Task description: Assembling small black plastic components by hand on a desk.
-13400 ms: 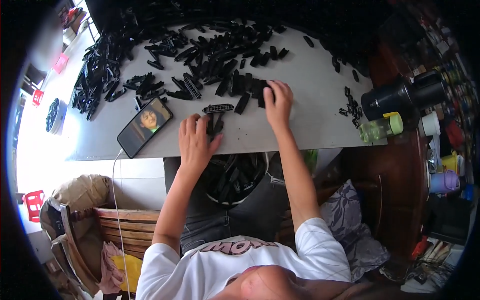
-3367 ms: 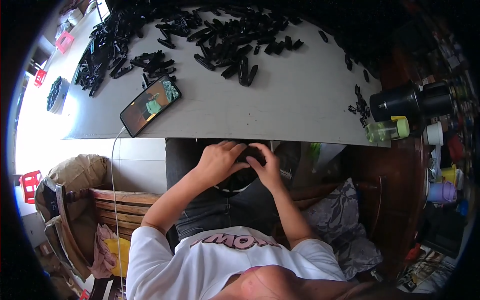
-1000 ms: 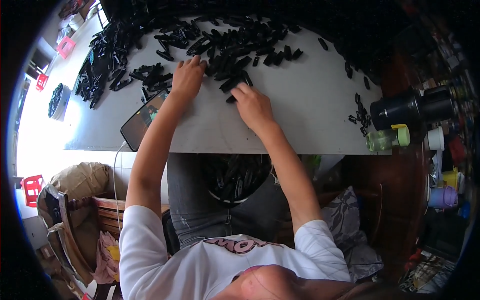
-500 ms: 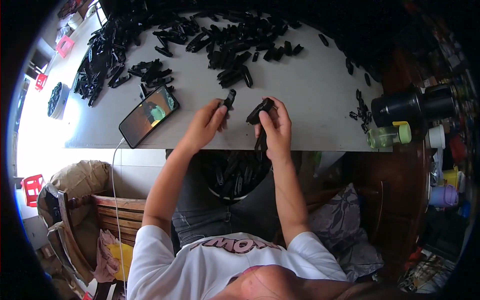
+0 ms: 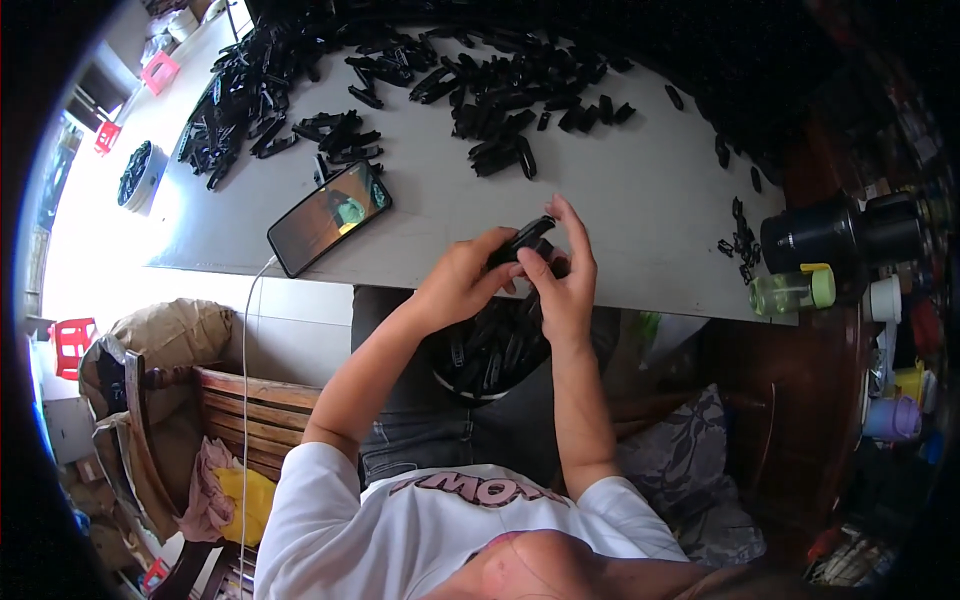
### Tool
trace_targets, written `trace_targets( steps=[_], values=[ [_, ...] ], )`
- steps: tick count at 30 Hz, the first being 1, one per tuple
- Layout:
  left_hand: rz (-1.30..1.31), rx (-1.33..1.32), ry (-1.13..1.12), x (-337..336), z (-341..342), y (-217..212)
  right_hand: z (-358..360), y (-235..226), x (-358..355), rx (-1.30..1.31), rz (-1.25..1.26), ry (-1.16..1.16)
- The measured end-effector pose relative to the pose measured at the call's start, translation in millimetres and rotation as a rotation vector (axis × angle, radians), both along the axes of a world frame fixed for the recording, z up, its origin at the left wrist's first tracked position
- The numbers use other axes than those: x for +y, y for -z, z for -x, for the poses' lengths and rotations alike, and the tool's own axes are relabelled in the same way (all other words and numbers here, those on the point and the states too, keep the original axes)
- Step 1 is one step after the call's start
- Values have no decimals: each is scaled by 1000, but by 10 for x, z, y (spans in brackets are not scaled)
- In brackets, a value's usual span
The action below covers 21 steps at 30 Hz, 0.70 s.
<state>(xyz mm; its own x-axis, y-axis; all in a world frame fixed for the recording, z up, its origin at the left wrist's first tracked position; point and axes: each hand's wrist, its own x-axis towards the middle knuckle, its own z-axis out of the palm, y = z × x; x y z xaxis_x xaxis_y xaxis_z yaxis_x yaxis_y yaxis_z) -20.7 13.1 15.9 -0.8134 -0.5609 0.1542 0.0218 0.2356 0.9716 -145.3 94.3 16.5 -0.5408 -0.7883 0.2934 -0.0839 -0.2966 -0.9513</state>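
My left hand (image 5: 460, 280) and my right hand (image 5: 568, 290) meet just above the table's near edge. Between them is a long black plastic piece (image 5: 522, 238), gripped by my left fingers. My right thumb and fingers press a second dark piece (image 5: 541, 250) against it, partly hidden by the fingers. The right index finger sticks up past the pieces. Below the hands, a round container with a pale rim (image 5: 470, 397) rests in my lap, full of similar black pieces (image 5: 490, 350).
Heaps of black plastic pieces (image 5: 500, 90) cover the far part of the table (image 5: 430, 200). A phone (image 5: 328, 218) leans at the left, its white cable (image 5: 246, 340) hanging down. A green-capped bottle (image 5: 790, 292) and a black flask (image 5: 810, 235) stand at the right.
My hands were apart, each with a black piece; now they have come together and the pieces touch. The whole view has shifted slightly, with the table scene moving to the right.
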Motion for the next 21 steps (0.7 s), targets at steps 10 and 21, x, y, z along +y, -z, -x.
trace_targets(
  steps=[10, 21],
  values=[
    [489, -186, -80, -637, 87, -43, 134, 123, -121, -475, -92, 40],
    [783, -680, -874, -2853, 523, 444, 312, 55, -992, 1031, -413, 47]
  ],
)
